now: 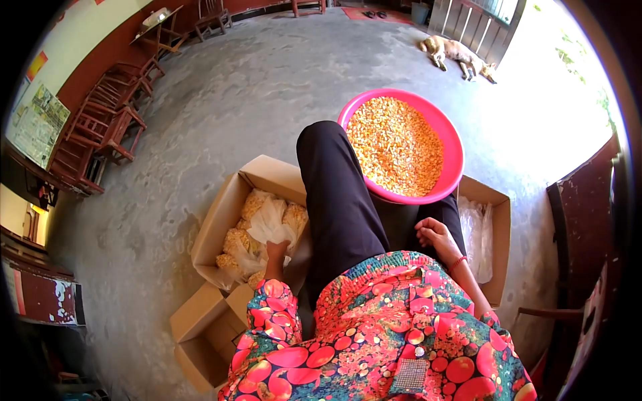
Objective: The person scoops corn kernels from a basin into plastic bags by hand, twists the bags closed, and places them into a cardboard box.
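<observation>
My left hand (276, 252) reaches into a cardboard box (215, 224) left of my legs. Its fingers are closed on the whitish top of a clear plastic bag (269, 224). Several bags of corn kernels (234, 244) fill that box. Over by my right thigh, my right hand (435, 236) is held with curled fingers, and nothing shows in it. A pink basin (457, 144) heaped with loose corn kernels (394, 144) stands in front of my knees. To the right, another cardboard box (498, 247) contains clear plastic bags (476, 234).
A further open cardboard box (194, 321) sits at lower left. Wooden chairs (100, 130) line the left wall. A dog (458, 53) lies on the concrete floor (267, 87) near the bright doorway. Dark red furniture (582, 194) stands at right.
</observation>
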`<state>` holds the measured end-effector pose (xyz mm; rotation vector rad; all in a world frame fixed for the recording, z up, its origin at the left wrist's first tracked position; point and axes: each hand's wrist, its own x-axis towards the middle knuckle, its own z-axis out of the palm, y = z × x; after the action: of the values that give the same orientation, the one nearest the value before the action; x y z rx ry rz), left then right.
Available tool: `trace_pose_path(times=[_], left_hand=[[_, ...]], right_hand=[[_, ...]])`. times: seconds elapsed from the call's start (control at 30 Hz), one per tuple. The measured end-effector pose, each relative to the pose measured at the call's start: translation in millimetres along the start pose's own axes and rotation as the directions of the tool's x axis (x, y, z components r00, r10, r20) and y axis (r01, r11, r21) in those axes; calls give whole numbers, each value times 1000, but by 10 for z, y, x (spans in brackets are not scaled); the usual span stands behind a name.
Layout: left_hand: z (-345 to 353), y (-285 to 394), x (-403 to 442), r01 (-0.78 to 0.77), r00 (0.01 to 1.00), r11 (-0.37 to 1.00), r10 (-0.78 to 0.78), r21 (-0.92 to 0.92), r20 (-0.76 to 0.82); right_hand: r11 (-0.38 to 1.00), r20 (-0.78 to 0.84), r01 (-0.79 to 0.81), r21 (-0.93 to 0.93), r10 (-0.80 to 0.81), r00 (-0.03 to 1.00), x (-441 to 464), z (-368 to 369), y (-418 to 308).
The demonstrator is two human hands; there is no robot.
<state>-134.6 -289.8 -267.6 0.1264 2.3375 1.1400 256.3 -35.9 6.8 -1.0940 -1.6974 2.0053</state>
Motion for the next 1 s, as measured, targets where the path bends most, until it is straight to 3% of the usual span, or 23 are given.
trace_pose_path(times=[0.07, 0.13, 0.17, 0.2, 0.23, 0.27, 0.3, 0.33, 0.37, 0.4, 0.43, 0.47, 0.53, 0.57, 0.6, 0.67, 0.7, 0.73, 0.83, 0.87, 0.93, 0.97, 1.0], left_hand=[[136, -217, 400, 33, 999, 990, -37, 138, 22], [438, -616, 1025, -156, 986, 902, 122, -402, -109], [423, -375, 1006, -155, 987, 903, 121, -402, -108], [365, 94, 905, 22, 996, 744, -77, -668, -53], [299, 480, 736, 177, 967, 482, -248, -858, 60], [261, 681, 540, 179, 966, 481, -251, -858, 61], [238, 858, 364, 197, 979, 735, -178, -649, 96], [330, 732, 406, 73, 996, 942, -54, -328, 67], [428, 592, 462, -72, 997, 996, 71, 42, 37], [636, 241, 648, -259, 958, 845, 287, 469, 12], [431, 789, -33, -84, 996, 790, 79, 608, 36], [304, 991, -232, -91, 996, 790, 85, 606, 37], [144, 1187, -474, -181, 921, 710, 365, 681, -135], [68, 1288, -612, -291, 781, 634, 590, 717, -205], [42, 1261, -555, -292, 776, 630, 596, 719, -207], [33, 1086, -354, -673, 684, 564, 721, 479, 113], [62, 991, -282, -717, 675, 532, 690, 449, 260], [37, 964, -284, -727, 667, 525, 695, 443, 270], [-51, 956, -275, -502, 790, 854, 386, 140, 476], [-28, 967, -311, -508, 784, 851, 392, 133, 481], [-104, 1030, -429, 22, 850, 996, 28, -88, 526], [140, 376, 168, -186, 680, 951, 305, -246, 666], [126, 321, 126, -187, 679, 951, 306, -246, 668]], right_hand=[[999, 2, -7, -43, 7, 1000, 14, 15, -2], [996, 3, -15, -87, 16, 1000, 10, 14, 1], [995, 1, -18, -94, 18, 1000, 11, 19, -6], [995, 0, -21, -100, 21, 1000, 8, 27, -8], [995, 0, -23, -100, 23, 1000, 7, 29, 0], [995, 2, -11, -98, 11, 1000, 9, 21, 16], [995, 4, 4, -98, -4, 1000, 20, 12, 22], [995, 7, 8, -101, -7, 1000, 26, 12, 22], [995, 8, 6, -95, -6, 1000, 22, 13, 20], [996, 6, 6, -86, -5, 1000, 13, 10, 19], [995, 1, 8, -98, -8, 1000, -4, 17, 2], [995, -4, 14, -98, -14, 1000, -4, 7, 3], [994, -2, 13, -113, -13, 1000, 2, 1, 32], [995, -4, 8, -104, -9, 1000, 11, -2, 37], [995, -3, 14, -99, -15, 1000, 34, 2, 36], [995, 15, 13, -101, -11, 1000, 48, -5, 62], [995, 5, 13, -97, -12, 1000, 47, -10, 82], [992, 16, 19, -125, -17, 1000, 58, -10, 99], [990, 19, 27, -140, -24, 1000, 44, -4, 94], [992, 18, 18, -127, -16, 1000, 48, -4, 91], [992, 13, 19, -122, -18, 1000, 67, -8, 100], [991, 21, 21, -135, -18, 1000, 77, -9, 112], [989, 31, 25, -149, -20, 999, 84, -6, 115]])
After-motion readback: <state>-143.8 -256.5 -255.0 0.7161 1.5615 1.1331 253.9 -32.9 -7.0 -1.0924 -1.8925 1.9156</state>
